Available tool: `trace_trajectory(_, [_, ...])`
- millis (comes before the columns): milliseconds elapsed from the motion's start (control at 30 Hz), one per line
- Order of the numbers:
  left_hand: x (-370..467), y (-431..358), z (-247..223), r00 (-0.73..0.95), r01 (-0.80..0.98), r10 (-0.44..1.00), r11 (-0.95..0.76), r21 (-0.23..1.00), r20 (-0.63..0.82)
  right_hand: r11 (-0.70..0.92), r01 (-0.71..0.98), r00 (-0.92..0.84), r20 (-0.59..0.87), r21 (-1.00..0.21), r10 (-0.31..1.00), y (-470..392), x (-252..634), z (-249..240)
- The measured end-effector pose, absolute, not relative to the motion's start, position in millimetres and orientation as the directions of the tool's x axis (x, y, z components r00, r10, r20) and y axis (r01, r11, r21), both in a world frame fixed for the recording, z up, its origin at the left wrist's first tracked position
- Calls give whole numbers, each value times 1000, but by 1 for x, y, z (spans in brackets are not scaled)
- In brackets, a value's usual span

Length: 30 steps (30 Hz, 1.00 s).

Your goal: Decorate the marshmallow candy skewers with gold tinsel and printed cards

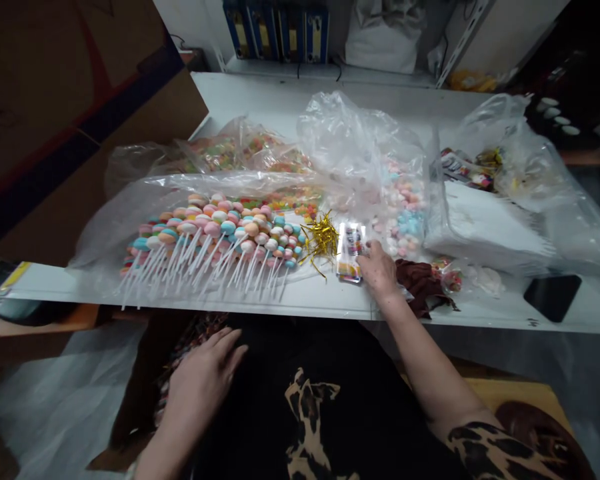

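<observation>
My right hand [380,272] reaches over the white table with bent fingers closed at the right edge of a stack of small printed labels [349,267]. Its fingertips are partly hidden. Below the table's front edge, my left hand [205,373] is open and holds nothing, fingers stretched out. Beneath it, an open cardboard box [143,380] has colourful pieces inside, partly covered by the hand. Gold tinsel ties [321,237] lie just left of the labels. Marshmallow lollipops [213,230] on white sticks are heaped further left, on clear plastic.
Clear bags of gummy candies [260,150] and pastel marshmallows [407,200] lie behind. To the right are brown cloth [420,287], a clear plastic box [437,220] with white bags, and a black phone [553,298]. A large carton [145,113] looms at left.
</observation>
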<state>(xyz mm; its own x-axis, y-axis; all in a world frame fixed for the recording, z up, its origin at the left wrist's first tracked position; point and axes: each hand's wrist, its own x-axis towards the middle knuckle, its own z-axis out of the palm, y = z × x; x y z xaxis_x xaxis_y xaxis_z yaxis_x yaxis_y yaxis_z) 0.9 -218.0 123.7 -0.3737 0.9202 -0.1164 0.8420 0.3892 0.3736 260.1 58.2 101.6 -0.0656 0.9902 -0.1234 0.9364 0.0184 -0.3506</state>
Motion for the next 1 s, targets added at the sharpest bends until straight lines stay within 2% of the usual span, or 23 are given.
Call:
trace_trajectory(100, [23, -179, 136, -260, 679, 962, 246, 691, -86, -17, 907, -8, -57, -420, 998, 58, 265, 95])
trace_trajectory(167, [37, -155, 141, -200, 574, 977, 177, 800, -73, 3, 891, -19, -30, -453, 999, 59, 271, 95])
trace_trajectory(233, [52, -135, 143, -135, 492, 987, 145, 859, -89, 30, 869, -27, 14, -494, 1000, 61, 278, 97])
trace_trajectory(333, [74, -110, 144, -83, 354, 984, 179, 918, -160, 62, 762, 35, 136, -645, 990, 62, 287, 101])
trace_trajectory(400, [86, -98, 146, -89, 192, 963, 268, 944, -256, 72, 559, 94, 149, -826, 984, 60, 288, 104])
trace_trajectory(467, [97, -87, 150, -95, -48, 931, 349, 936, -353, 26, 265, 73, 47, -964, 996, 52, 281, 109])
trace_trajectory(533, [105, -79, 154, -52, -295, 912, 375, 879, -406, -103, 45, -54, -105, -994, 993, 37, 268, 115])
trace_trajectory(600, [109, -73, 156, -4, -453, 915, 358, 816, -404, -205, 18, -232, -204, -979, 951, 17, 251, 122])
trace_trajectory(667, [108, -72, 155, -88, -499, 920, 291, 816, -382, -152, 103, -353, -179, -983, 918, -2, 234, 127])
trace_trajectory(767, [99, -77, 149, -284, -457, 893, 194, 868, -350, -5, 189, -430, -87, -982, 899, -21, 214, 131])
trace_trajectory(867, [83, -91, 145, -367, -457, 870, 139, 878, -329, -52, 155, -544, -129, -987, 829, -27, 197, 134])
trace_trajectory(933, [67, -101, 147, -478, -441, 823, 77, 894, -306, -111, 130, -636, -168, -985, 753, -27, 185, 138])
trace_trajectory(1000, [49, -111, 151, -596, -407, 753, 15, 913, -278, -89, 130, -671, -154, -988, 725, -27, 172, 144])
